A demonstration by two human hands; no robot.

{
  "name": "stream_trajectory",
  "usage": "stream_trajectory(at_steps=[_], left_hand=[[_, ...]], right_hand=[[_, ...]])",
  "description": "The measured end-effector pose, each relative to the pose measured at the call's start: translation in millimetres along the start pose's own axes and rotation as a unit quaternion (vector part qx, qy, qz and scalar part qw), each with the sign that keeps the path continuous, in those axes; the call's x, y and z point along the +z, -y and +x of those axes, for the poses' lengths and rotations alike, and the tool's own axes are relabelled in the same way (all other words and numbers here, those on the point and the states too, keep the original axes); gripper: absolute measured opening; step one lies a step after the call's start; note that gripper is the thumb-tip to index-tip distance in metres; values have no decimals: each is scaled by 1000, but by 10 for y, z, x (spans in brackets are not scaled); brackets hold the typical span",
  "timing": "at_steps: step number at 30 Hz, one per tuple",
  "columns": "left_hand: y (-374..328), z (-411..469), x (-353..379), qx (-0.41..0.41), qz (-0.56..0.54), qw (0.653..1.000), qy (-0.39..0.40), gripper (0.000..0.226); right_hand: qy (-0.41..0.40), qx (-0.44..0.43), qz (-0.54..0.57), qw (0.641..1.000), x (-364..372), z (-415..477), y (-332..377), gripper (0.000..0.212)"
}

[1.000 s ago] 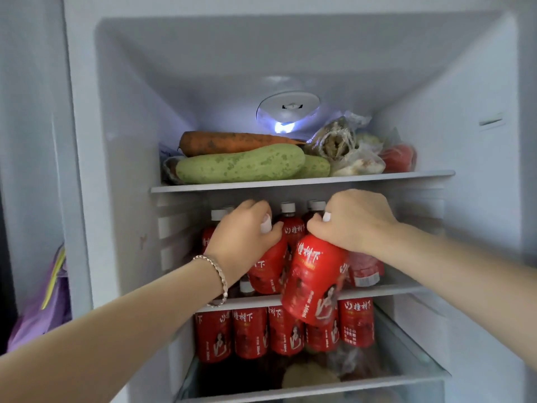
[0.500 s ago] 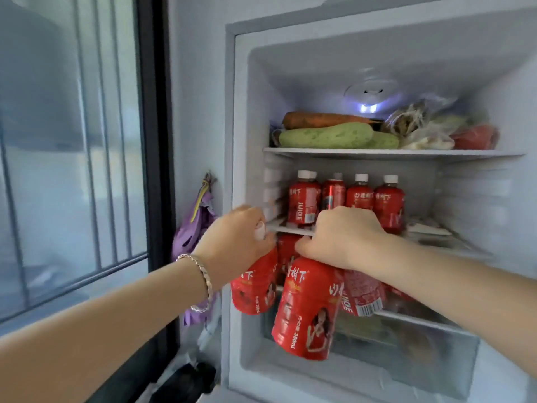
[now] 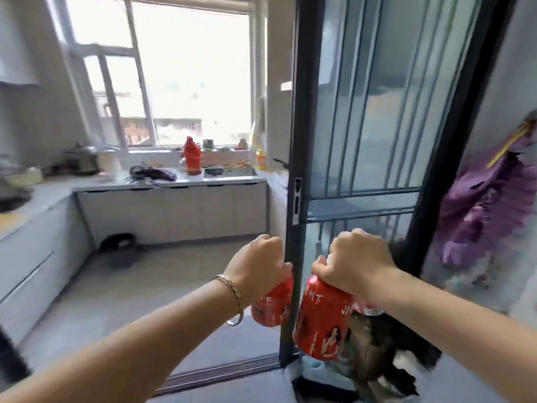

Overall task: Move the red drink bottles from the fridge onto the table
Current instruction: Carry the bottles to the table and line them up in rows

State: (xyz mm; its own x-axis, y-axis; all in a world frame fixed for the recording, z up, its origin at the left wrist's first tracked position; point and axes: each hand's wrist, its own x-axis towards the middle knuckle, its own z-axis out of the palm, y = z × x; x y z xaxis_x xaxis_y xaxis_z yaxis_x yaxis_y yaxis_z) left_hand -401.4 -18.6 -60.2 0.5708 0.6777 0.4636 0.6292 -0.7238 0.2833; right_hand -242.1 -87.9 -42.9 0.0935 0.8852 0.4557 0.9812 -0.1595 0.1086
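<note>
Red drink bottles hang neck-up in mid-air, long axes near vertical, bases toward the floor, one clenched in the left hand, another in the right hand, before the black door frame.

This is a home kitchen. A pale L-shaped counter runs along two walls above plain white cabinet doors, under a big bright window. On the counter stand a metal pot, a red plastic jug and a small yellow bottle. A dark-framed sliding glass door stands at the kitchen's edge, and purple cloth hangs on the wall beside it.
</note>
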Motion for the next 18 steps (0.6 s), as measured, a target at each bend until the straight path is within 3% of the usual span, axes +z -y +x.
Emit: stream_trajectory(at_steps=[3,9,18], left_hand=[[828,-792,-482,-68,92,993,4,26],[2188,-2778,-1689,-295,95,950,-40,21],[3265,-5589,-3292,-537,180,820,-83,24]], right_hand=[[-19,-70,18,997,177,82,1140,38],[7,-236,103,966,129,-14,3679,44],[37,-417,220,881,-353,-869,7184,41]])
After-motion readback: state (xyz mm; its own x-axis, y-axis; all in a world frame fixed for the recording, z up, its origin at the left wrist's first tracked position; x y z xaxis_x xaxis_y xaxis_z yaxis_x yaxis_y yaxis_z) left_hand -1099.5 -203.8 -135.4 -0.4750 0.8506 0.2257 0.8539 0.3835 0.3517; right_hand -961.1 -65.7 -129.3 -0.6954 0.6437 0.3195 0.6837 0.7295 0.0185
